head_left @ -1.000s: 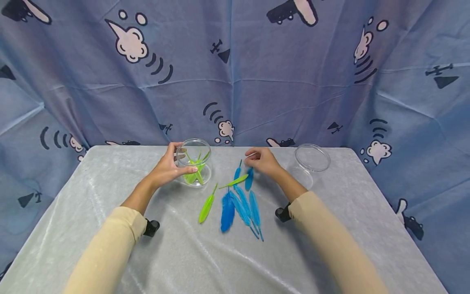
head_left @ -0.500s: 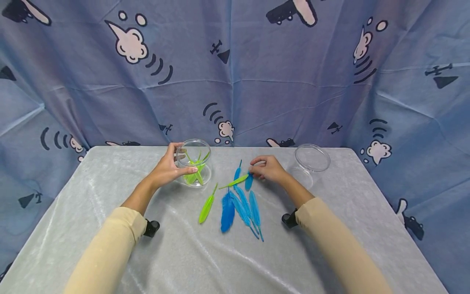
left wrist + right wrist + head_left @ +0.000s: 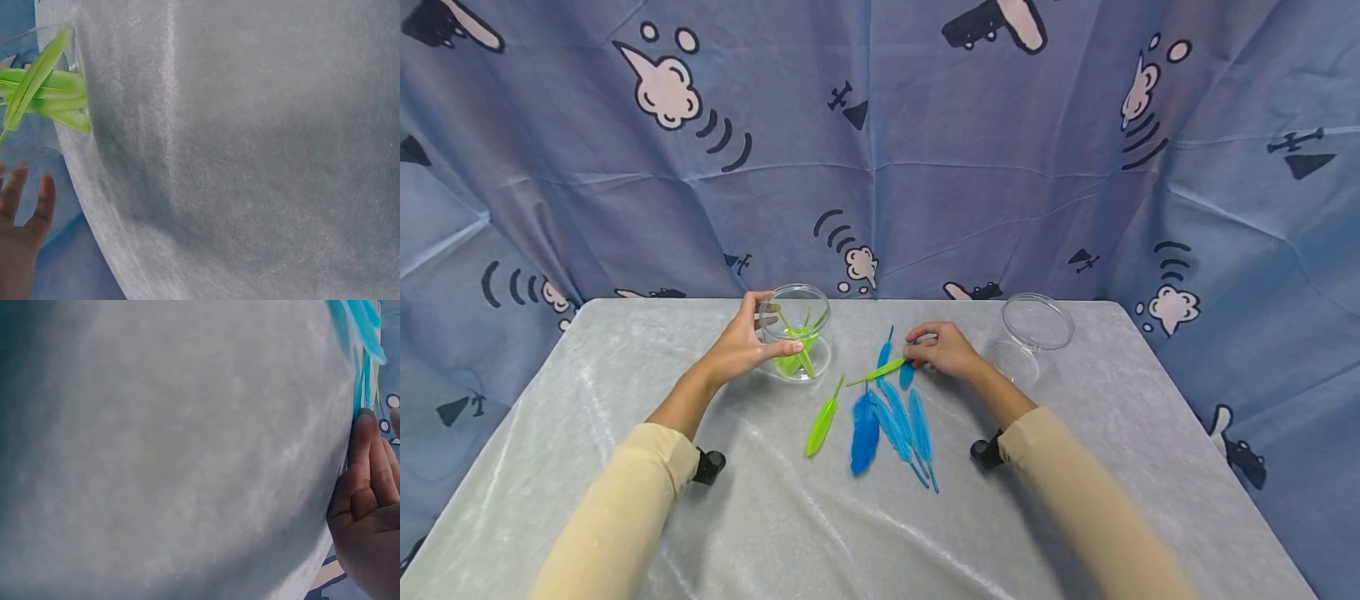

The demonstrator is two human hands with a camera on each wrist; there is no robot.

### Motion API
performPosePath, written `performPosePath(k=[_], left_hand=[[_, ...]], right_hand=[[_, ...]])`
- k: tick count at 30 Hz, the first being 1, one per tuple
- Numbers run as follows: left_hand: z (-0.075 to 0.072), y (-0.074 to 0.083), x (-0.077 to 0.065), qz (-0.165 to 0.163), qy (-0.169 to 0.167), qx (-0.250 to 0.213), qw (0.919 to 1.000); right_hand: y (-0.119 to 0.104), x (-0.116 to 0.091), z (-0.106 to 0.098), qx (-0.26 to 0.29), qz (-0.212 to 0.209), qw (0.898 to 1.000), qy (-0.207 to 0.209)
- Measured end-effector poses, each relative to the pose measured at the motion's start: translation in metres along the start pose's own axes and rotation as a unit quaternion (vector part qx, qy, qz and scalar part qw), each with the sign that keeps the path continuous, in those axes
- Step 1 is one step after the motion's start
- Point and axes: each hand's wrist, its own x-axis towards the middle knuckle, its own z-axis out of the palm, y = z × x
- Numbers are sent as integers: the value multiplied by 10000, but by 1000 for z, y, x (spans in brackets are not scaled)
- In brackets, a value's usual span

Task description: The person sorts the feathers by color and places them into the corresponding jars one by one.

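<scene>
In the head view, my left hand [image 3: 741, 342] grips a clear round jar [image 3: 797, 312] at its side, thumb in front. Several green feathers [image 3: 801, 354] stand inside it; the left wrist view shows these green feathers [image 3: 47, 87] through its wall. My right hand [image 3: 946, 348] reaches down at the tip of a green feather [image 3: 880, 370], over a short blue feather [image 3: 907, 377] that it partly covers. In the right wrist view, fingers [image 3: 365, 444] extend towards blue feathers [image 3: 362, 328]. I cannot tell whether the right fingertips pinch the green feather.
Another green feather [image 3: 822, 427] lies near the jar. Beside it are a dark blue feather [image 3: 865, 433] and several lighter blue feathers [image 3: 922, 429]. One more blue feather [image 3: 885, 354] lies behind. A second clear jar [image 3: 1037, 323] stands right, on the grey cloth-covered table [image 3: 760, 517].
My right hand has come lower and nearer, from behind the short blue feather to the green feather's tip. The left hand and jar have stayed put.
</scene>
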Motion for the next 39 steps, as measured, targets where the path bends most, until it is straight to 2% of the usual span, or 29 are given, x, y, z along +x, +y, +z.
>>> performPosePath(k=[10, 20, 29, 34, 39], left_hand=[[-1, -1, 1, 12, 8, 5, 10000], [1, 0, 0, 18, -19, -37, 10000], [1, 0, 1, 39, -4, -101, 9999], [1, 1, 0, 47, -12, -88, 9999], [0, 1, 0, 16, -23, -41, 10000]], right_hand=[[0, 2, 5, -61, 157, 9998, 78], [-1, 0, 8, -256, -1, 9995, 194], [-1, 1, 2, -240, -50, 9995, 182], [-5, 1, -4, -175, -95, 9993, 307], [-9, 2, -9, 40, 41, 9991, 416]])
